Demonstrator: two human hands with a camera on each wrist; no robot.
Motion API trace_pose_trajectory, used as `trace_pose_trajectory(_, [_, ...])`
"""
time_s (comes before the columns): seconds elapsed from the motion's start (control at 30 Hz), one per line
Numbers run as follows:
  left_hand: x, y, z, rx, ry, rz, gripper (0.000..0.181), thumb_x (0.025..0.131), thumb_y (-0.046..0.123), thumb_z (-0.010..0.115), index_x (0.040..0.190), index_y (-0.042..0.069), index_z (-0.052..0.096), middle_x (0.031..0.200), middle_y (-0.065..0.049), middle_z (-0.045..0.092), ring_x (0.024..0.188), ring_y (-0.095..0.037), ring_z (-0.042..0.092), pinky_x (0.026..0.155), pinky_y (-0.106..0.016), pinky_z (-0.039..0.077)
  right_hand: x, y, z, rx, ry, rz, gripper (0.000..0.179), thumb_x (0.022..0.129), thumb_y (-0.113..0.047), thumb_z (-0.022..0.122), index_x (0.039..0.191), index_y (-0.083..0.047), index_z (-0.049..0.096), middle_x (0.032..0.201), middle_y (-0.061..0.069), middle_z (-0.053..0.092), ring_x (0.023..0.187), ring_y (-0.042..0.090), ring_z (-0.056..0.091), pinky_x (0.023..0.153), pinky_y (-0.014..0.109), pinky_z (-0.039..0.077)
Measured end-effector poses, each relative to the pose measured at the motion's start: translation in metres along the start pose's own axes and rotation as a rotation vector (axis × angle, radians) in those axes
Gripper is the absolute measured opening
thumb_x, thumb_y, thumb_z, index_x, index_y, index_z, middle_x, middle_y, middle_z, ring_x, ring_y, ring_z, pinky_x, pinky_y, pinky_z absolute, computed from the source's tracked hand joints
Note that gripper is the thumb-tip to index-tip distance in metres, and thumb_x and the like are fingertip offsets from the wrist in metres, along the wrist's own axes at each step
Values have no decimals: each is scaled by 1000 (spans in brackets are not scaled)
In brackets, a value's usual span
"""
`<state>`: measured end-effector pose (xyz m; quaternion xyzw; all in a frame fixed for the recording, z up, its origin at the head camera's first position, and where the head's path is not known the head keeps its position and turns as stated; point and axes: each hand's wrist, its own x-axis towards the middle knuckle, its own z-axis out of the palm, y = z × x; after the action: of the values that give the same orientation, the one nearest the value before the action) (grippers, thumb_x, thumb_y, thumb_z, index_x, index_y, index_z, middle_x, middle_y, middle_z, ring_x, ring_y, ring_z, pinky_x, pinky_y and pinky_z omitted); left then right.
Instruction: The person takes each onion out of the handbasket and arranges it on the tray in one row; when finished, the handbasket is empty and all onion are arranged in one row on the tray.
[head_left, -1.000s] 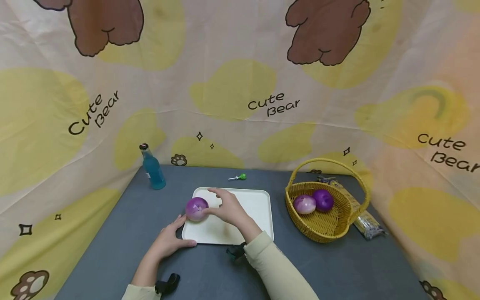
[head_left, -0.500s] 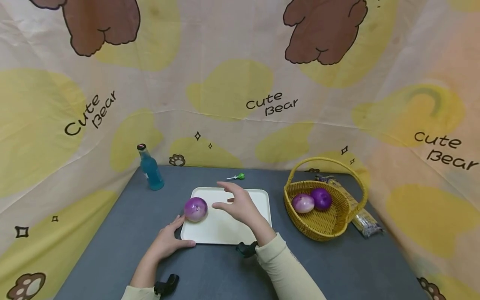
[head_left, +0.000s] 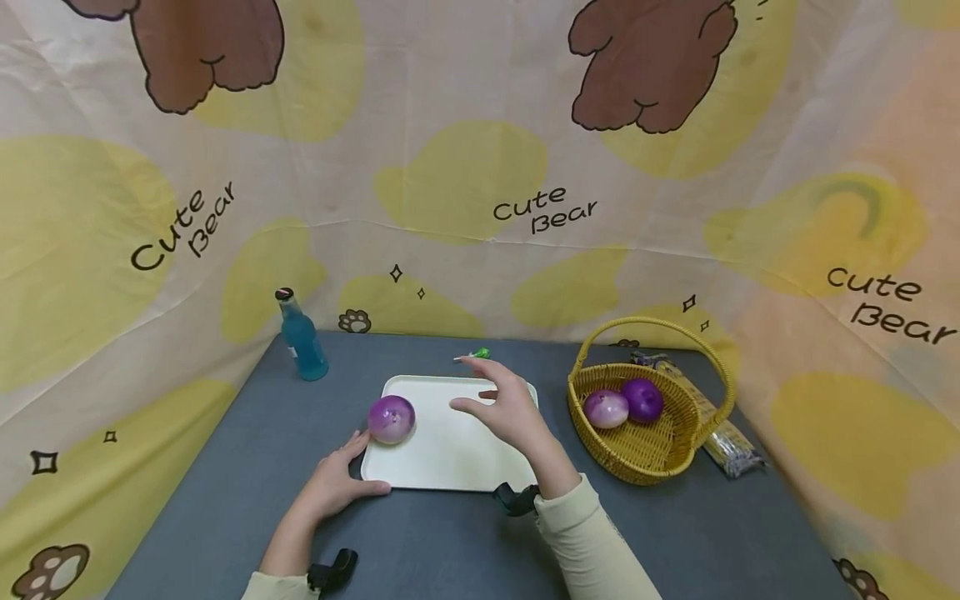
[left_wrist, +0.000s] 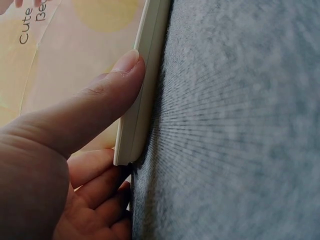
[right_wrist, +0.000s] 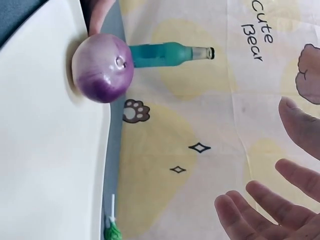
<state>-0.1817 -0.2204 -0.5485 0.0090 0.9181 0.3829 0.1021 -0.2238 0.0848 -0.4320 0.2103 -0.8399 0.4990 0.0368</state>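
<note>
A purple onion (head_left: 392, 419) sits at the left end of a white rectangular tray (head_left: 450, 458). My left hand (head_left: 335, 483) is at the tray's near left corner, thumb along the front side and fingers along the left side. The left wrist view shows the thumb (left_wrist: 107, 95) lying against the tray's side wall (left_wrist: 142, 100). Over the right part of the tray, my right hand (head_left: 510, 410) is held with thumb and fingers apart and nothing between them. The onion (right_wrist: 104, 70) appears away from that hand in the right wrist view.
Right of the tray stands a yellow wicker basket (head_left: 637, 472) with two purple onions (head_left: 624, 403) inside. A long clear packet (head_left: 731, 446) lies behind it. A blue bottle (head_left: 303, 343) stands at back left, and a green lollipop (head_left: 481, 353) lies behind the tray.
My right hand has drawn back from the onion and moved to the right over the tray. The onion and my left hand stay in place.
</note>
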Motion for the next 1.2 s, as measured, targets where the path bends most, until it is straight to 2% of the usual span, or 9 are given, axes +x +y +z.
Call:
trace_pose_trajectory(0.23, [0, 0, 1, 2, 4, 5, 114, 70, 53, 89, 158, 9, 32, 164, -26, 23, 150, -50, 21, 113, -72, 24, -6, 7, -13, 38, 53, 3, 66, 83, -29, 85, 143, -25, 58, 147, 3, 56, 129, 26, 58, 96, 47, 56])
trace_pose_trajectory(0.5, [0, -1, 1, 6, -1, -8, 114, 70, 54, 88, 159, 10, 31, 164, -25, 23, 150, -51, 20, 113, -73, 23, -15, 11, -36, 6, 94, -4, 66, 84, -26, 84, 144, -22, 57, 145, 4, 58, 130, 29, 57, 96, 44, 57])
trace_pose_trajectory(0.7, [0, -1, 1, 12, -1, -13, 115, 69, 55, 88, 159, 10, 32, 164, -25, 23, 150, -52, 20, 112, -74, 23, -23, 22, -51, 4, 142, 17, 65, 84, -25, 84, 143, -19, 58, 145, 7, 58, 129, 32, 58, 96, 51, 55])
trace_pose_trajectory(1.03, [0, 0, 0, 14, -5, -8, 115, 70, 55, 88, 159, 9, 31, 164, -25, 23, 151, -50, 19, 113, -73, 22, -37, 42, -78, -82, 209, 60, 64, 85, -26, 83, 143, -18, 57, 145, 10, 58, 127, 33, 60, 94, 51, 56])
trace_pose_trajectory(1.2, [1, -1, 1, 14, -8, -2, 115, 70, 55, 88, 159, 10, 31, 164, -24, 23, 151, -49, 19, 113, -73, 23, -45, 56, -92, -130, 238, 129, 64, 86, -25, 82, 144, -16, 57, 141, 13, 62, 123, 35, 63, 95, 52, 55])
